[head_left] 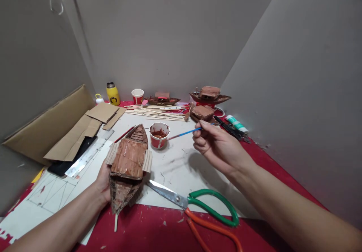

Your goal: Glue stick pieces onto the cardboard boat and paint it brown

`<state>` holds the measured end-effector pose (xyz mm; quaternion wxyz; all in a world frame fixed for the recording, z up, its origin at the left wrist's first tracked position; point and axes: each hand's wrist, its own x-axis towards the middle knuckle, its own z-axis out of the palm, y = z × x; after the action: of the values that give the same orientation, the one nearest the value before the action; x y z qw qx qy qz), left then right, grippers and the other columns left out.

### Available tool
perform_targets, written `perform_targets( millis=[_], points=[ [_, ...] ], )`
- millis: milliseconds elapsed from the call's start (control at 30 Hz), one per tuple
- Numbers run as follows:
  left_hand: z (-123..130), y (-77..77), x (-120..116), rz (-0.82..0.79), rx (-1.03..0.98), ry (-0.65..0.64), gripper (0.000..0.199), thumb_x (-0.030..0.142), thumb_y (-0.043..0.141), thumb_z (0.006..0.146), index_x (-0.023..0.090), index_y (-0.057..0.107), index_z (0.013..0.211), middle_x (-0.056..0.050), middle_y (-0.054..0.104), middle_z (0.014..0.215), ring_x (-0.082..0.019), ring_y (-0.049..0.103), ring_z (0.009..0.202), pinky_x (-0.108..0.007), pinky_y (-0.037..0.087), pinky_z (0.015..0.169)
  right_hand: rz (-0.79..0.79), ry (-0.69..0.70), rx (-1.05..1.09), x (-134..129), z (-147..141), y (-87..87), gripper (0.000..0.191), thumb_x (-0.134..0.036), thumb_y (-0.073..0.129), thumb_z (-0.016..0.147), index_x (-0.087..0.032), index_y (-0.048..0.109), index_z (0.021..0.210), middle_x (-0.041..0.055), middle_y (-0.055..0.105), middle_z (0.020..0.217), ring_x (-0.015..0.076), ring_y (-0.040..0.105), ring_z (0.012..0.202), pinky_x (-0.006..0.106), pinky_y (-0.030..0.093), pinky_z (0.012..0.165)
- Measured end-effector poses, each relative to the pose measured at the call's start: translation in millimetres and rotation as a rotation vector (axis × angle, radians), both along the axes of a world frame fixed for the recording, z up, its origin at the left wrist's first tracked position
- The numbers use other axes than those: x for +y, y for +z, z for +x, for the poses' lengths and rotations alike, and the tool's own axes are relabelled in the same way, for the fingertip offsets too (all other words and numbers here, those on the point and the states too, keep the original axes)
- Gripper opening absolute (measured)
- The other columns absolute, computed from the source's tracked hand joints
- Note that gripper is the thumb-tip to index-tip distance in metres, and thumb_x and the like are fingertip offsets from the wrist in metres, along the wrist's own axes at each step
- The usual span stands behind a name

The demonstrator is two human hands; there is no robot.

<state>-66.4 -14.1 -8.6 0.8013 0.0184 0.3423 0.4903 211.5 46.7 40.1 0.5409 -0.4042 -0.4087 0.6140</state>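
Note:
My left hand [104, 182] holds a small model boat [128, 159] from its left side and below. The boat has a reddish-brown, wet-looking cabin roof and unpainted corrugated flaps on both sides. Between the pinched fingers of my right hand [207, 140] is a thin blue paintbrush [185, 133], its bristle end pointing left beside the rim of a paper cup [159, 140]. Brown paint lies in the cup and smears its inner wall. Large scissors [178, 199] with green and orange handles rest partly spread between my forearms.
Cardboard pieces [73, 135], a metal ruler [89, 154] and a black phone [58, 167] lie left. Wooden sticks [155, 111], a yellow bottle [113, 93], another cup [137, 96] and finished-looking boats [209, 95] stand behind. A green-white tube [236, 123] is right.

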Motion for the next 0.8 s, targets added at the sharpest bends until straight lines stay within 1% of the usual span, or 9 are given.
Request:
perform_targets(
  millis=[100,200,300,367,433,533,600,700,800],
  points=[
    [2,2.8,-3,-0.023,0.078,-0.068,0.045,0.039,0.040,0.092,0.007,0.071,0.101,-0.016,0.075,0.066,-0.032,0.074,0.060,-0.045,0.061,0.059,-0.023,0.075,-0.003,-19,-10,6.6,0.029,-0.043,0.079,0.073,-0.020,0.062,0.077,-0.0029,0.060,0.060,0.0071,0.049,0.044,0.019,0.042,0.042],
    [4,6.8,-5,-0.028,0.085,-0.091,0.050,0.040,0.034,0.094,0.007,0.071,0.099,-0.018,0.075,0.066,-0.031,0.073,0.058,-0.043,0.060,0.056,0.002,0.102,-0.028,-26,-17,8.9,0.030,-0.045,0.078,0.074,-0.020,0.062,0.075,-0.0030,0.060,0.057,0.0071,0.049,0.043,0.018,0.042,0.041],
    [5,8.2,-6,-0.032,0.051,-0.098,0.050,0.039,0.032,0.094,0.008,0.070,0.104,-0.018,0.075,0.068,-0.031,0.073,0.057,-0.043,0.059,0.055,0.013,0.096,-0.030,-26,-18,7.7,0.033,-0.047,0.081,0.071,-0.018,0.065,0.073,-0.0030,0.060,0.056,0.0063,0.050,0.042,0.017,0.041,0.040],
    [5,8.2,-6,-0.024,0.022,-0.096,0.049,0.038,0.035,0.093,0.008,0.069,0.111,-0.016,0.076,0.068,-0.032,0.073,0.059,-0.044,0.060,0.057,0.011,0.096,-0.031,-26,-19,6.7,0.035,-0.048,0.082,0.070,-0.018,0.066,0.073,-0.0029,0.061,0.056,0.0063,0.051,0.042,0.017,0.041,0.040],
    [6,8.5,-7,-0.013,0.009,-0.096,0.047,0.036,0.038,0.091,0.007,0.068,0.113,-0.015,0.076,0.068,-0.031,0.074,0.061,-0.044,0.060,0.059,0.022,0.110,-0.050,-26,-19,6.3,0.035,-0.049,0.081,0.071,-0.018,0.065,0.073,-0.0027,0.061,0.056,0.0068,0.051,0.041,0.017,0.041,0.039],
    [6,9.0,-7,0.001,0.026,-0.120,0.048,0.036,0.037,0.091,0.005,0.070,0.105,-0.018,0.075,0.069,-0.031,0.073,0.061,-0.042,0.060,0.058,0.053,0.121,-0.082,-27,-19,6.7,0.033,-0.048,0.079,0.074,-0.018,0.064,0.074,-0.0027,0.061,0.056,0.0071,0.051,0.041,0.018,0.040,0.039],
    [5,8.8,-7,-0.001,0.043,-0.132,0.050,0.039,0.036,0.092,0.005,0.072,0.099,-0.019,0.075,0.068,-0.031,0.072,0.058,-0.042,0.060,0.056,0.061,0.119,-0.083,-27,-20,7.1,0.034,-0.048,0.080,0.073,-0.018,0.064,0.074,-0.0026,0.062,0.056,0.0067,0.051,0.041,0.017,0.040,0.039],
    [4,7.5,-8,-0.009,0.039,-0.132,0.049,0.041,0.037,0.093,0.008,0.072,0.099,-0.017,0.075,0.066,-0.030,0.072,0.056,-0.042,0.060,0.055,0.071,0.105,-0.070,-24,-20,7.5,0.035,-0.048,0.082,0.071,-0.018,0.065,0.073,-0.0022,0.063,0.056,0.0069,0.052,0.041,0.017,0.041,0.039],
    [5,7.7,-8,-0.013,0.036,-0.095,0.044,0.038,0.038,0.093,0.010,0.072,0.096,-0.015,0.076,0.069,-0.030,0.072,0.057,-0.043,0.061,0.056,0.098,0.058,-0.049,-20,-18,8.3,0.034,-0.047,0.083,0.070,-0.018,0.066,0.073,-0.0021,0.063,0.057,0.0074,0.054,0.042,0.017,0.043,0.039]
  ],
)
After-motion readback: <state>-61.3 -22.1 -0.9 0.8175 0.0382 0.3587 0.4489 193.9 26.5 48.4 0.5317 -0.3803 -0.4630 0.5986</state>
